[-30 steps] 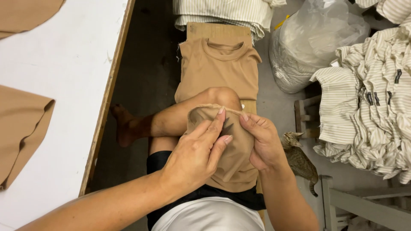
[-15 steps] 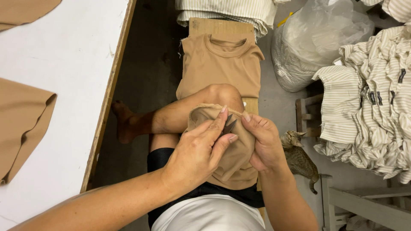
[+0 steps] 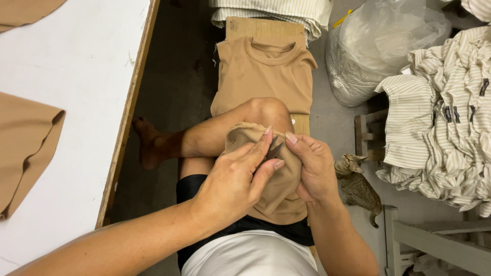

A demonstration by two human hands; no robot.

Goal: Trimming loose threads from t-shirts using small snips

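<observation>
The person sits with one knee [image 3: 266, 115] raised, and a tan garment [image 3: 271, 179] is draped over this knee and the lap. Both hands are closed on it. The left hand [image 3: 235, 181] pinches the cloth near the top between thumb and fingers, and the right hand [image 3: 314, 168] grips the same fold from the other side. Between the fingertips of the two hands a small dark metal tool [image 3: 273, 150] shows; which hand holds it cannot be told.

In front of the knee stands a narrow wooden bench [image 3: 302, 122], and on it lies a folded tan shirt [image 3: 263, 76] with the collar away from the person. Behind the bench there is a pile of striped cloth [image 3: 271, 10]. The floor [image 3: 179, 76] below is dark and bare, and the person's bare foot [image 3: 148, 148] rests on it.

To the left is a white desk [image 3: 76, 102] with a wooden edge. A piece of tan fabric [image 3: 25, 148] lies on it at the left border, and another piece [image 3: 25, 7] at the upper corner.

To the right stands a clear plastic bag [image 3: 388, 46], and beside it a big heap of striped shirts [image 3: 450, 117] on a wooden frame [image 3: 371, 135]. A small tabby cat [image 3: 358, 186] sits on the floor just beside the right forearm.
</observation>
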